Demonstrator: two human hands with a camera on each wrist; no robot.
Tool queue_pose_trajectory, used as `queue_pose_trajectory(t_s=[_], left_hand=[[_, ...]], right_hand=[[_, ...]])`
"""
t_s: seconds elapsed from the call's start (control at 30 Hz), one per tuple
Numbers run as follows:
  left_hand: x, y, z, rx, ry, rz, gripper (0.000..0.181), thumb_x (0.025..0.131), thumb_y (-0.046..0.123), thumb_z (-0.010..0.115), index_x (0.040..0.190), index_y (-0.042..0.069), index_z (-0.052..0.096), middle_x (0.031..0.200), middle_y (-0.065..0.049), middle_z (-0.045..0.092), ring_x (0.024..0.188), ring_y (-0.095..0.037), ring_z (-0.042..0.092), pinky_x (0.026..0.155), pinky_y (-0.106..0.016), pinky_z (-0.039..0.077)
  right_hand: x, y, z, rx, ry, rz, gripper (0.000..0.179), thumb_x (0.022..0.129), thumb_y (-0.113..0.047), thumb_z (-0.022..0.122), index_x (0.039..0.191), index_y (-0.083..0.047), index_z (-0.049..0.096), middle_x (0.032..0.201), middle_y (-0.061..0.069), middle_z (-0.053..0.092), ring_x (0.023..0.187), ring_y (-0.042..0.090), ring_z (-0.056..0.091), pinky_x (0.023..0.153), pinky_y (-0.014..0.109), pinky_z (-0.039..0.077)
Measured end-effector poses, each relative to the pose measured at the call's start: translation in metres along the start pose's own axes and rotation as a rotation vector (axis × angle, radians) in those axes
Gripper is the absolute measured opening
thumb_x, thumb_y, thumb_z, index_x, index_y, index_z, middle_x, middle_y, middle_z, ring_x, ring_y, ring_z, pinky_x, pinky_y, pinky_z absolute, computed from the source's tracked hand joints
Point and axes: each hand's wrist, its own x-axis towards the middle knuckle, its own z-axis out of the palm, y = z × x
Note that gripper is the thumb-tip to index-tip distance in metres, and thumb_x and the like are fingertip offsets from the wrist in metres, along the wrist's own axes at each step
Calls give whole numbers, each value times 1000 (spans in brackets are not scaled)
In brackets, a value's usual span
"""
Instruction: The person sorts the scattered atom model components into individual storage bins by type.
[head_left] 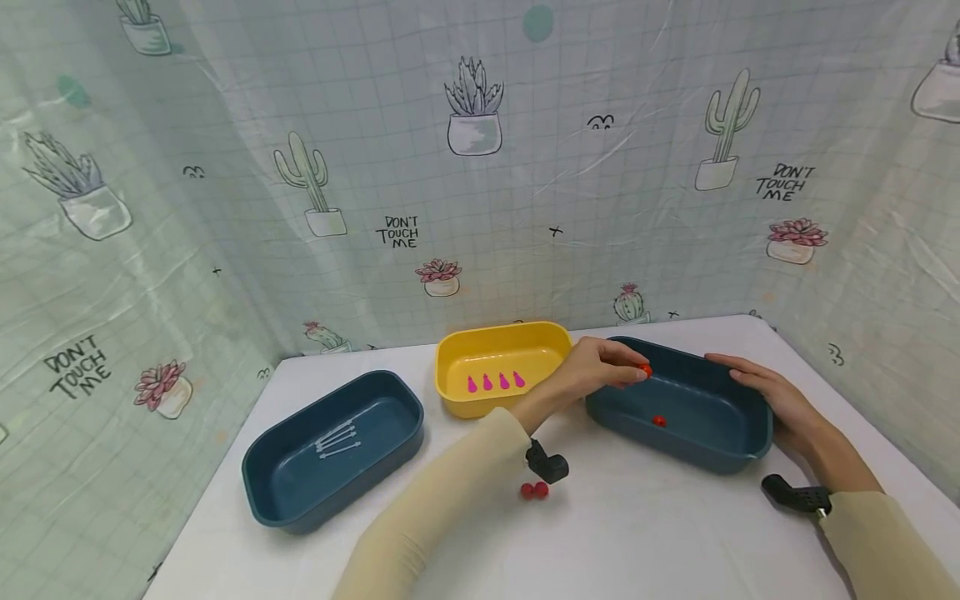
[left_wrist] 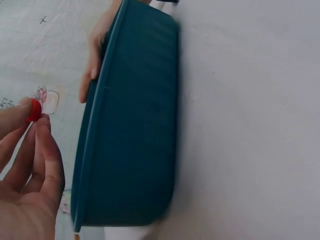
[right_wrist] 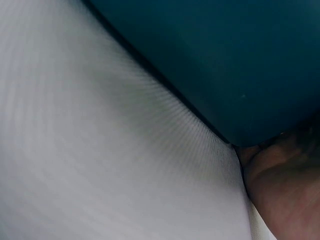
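My left hand (head_left: pixel 592 367) pinches a small red ball (left_wrist: pixel 34 110) between thumb and fingertips, above the left side of the right-hand dark blue bin (head_left: pixel 678 446). Inside that bin lies another small red piece (head_left: pixel 658 421). My right hand (head_left: pixel 783 408) rests against the bin's right end, its fingers lying fairly straight by the rim. In the right wrist view only part of that hand (right_wrist: pixel 285 175) shows, beside the bin's bottom corner. Two red balls (head_left: pixel 534 491) sit side by side on the white table, below my left wrist.
A yellow bin (head_left: pixel 461 408) with several pink pear-shaped pieces (head_left: pixel 496 382) stands at the back middle. Another dark blue bin (head_left: pixel 300 518) on the left holds several thin grey sticks (head_left: pixel 337 438). A printed curtain (head_left: pixel 540 200) hangs behind the white table (head_left: pixel 600 542).
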Motion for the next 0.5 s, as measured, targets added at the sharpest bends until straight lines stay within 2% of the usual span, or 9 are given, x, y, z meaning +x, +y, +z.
queue_pose_trajectory(t_s=[0.07,0.17,0.33,0.5], left_hand=[[5,-2,4,-2,0,-13,22,95,21,75,115,13,78,100,4,78,97,-21,73,81,-19,58],[13,-3,10,1,1,-32,21,95,20,76,114,12,78,101,4,78,103,-29,73,81,-18,58],[25,-3,21,31,-2,-58,20,95,18,76,113,10,79,102,1,79,98,-26,73,78,-18,59],[36,-1,33,64,0,-99,17,94,17,76,109,11,80,98,2,79,95,-23,74,78,-21,60]], right_hand=[[0,0,-1,4,0,6,58,110,-53,36,163,-31,33,165,-19,28,157,32,13,117,42,33],[0,0,-2,-4,1,12,60,109,-54,35,164,-29,31,163,-20,30,157,33,13,114,37,36],[-2,0,-3,-7,4,25,62,109,-55,35,164,-28,30,166,-16,28,158,38,10,114,40,36],[-4,0,-4,-18,10,27,62,109,-56,34,164,-28,30,170,-9,25,156,41,14,101,24,43]])
